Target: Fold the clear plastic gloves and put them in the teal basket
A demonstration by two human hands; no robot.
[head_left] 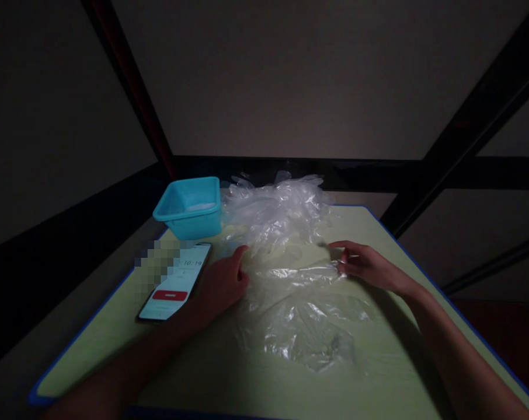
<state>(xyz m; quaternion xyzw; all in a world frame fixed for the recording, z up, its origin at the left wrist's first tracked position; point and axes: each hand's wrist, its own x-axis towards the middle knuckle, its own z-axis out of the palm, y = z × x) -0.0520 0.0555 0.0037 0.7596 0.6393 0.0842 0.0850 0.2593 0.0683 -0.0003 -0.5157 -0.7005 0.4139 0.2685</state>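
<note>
A thin, clear plastic disposable glove (299, 326) lies crumpled and spread across the middle of the table, its upper edge stretched between my two hands. At its left end my left hand (223, 286) is closed on that edge, the index finger pointing forward. My right hand (367, 265) pinches the opposite end between thumb and fingers, with one finger reaching out above. Just beyond, a loose heap of similar clear plastic gloves (286, 204) covers the far part of the table. Glare and folds blur the outline of the nearer glove.
A blue plastic basket (188, 224) with something white inside stands at the far left. Near my left forearm lies a phone (174, 286) showing a timer. The pale green table (391, 361) has a blue edge. Dark wall panels and bars rise behind.
</note>
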